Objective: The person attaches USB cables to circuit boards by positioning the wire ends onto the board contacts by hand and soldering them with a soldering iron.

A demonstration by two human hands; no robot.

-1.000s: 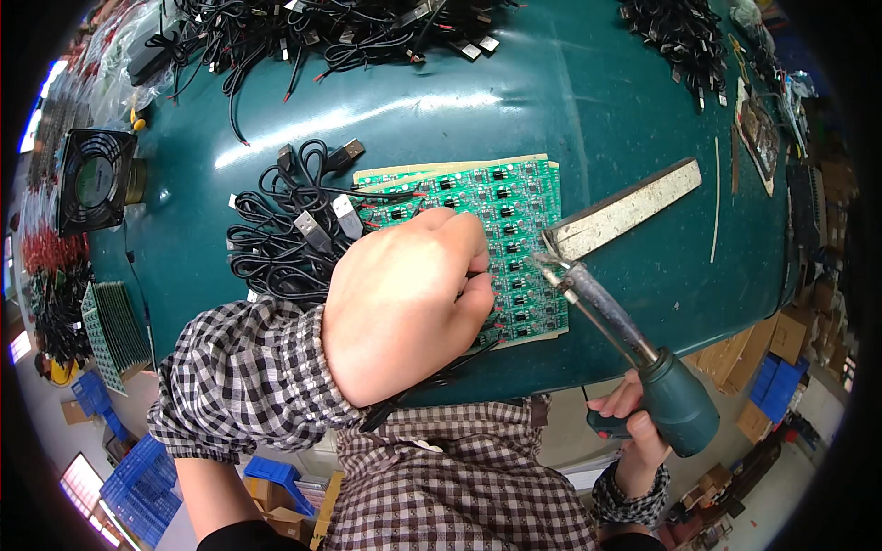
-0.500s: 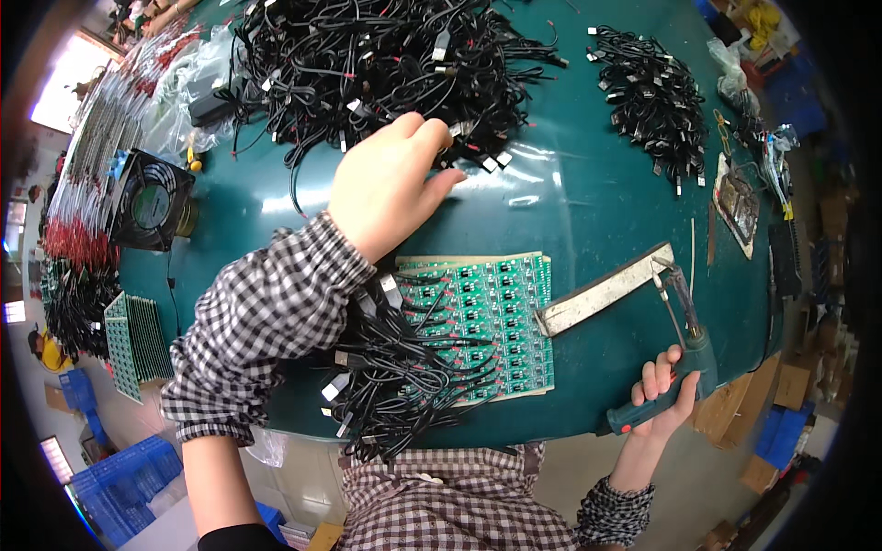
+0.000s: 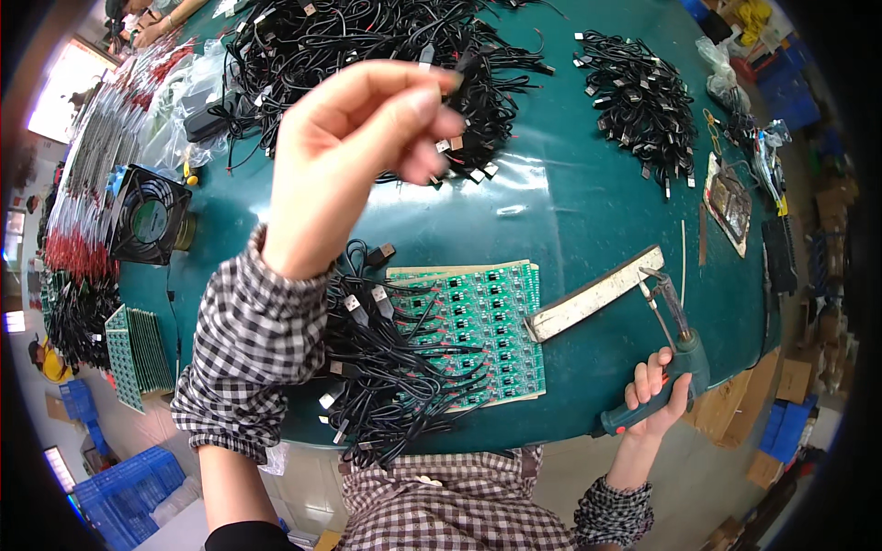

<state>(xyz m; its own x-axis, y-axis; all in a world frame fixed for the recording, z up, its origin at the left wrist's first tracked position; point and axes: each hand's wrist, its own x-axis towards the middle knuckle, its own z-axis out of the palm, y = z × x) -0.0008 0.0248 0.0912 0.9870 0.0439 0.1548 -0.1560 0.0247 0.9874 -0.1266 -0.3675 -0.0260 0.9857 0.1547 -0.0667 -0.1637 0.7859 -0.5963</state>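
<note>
My left hand [image 3: 354, 147] is raised before the large heap of black USB cables [image 3: 322, 37]. Its thumb and fingertips are drawn together in a pinch, blurred; what they hold, if anything, I cannot make out. My right hand [image 3: 654, 390] grips the green handle of a soldering gun [image 3: 694, 363], whose front end is at a whitish, worn bar [image 3: 597, 294]. Between my hands lies a green circuit board panel [image 3: 501, 331] with rows of small black parts. Several black USB cables [image 3: 386, 367] run onto its left side, their plugs bunched to the left.
At the far right lies a smaller pile of black cables [image 3: 638, 101], with a soldering stand [image 3: 729, 204] nearer. A black fan [image 3: 150, 216] stands at the left, near stacked green boards [image 3: 138, 358] and red-tipped wires [image 3: 87, 193]. Another person's hand [image 3: 147, 35] shows at the top left.
My left hand has lifted off the cable heap, and its fingers have drawn together. The right hand keeps its grip on the soldering gun. Another person's arm has appeared at the top left.
</note>
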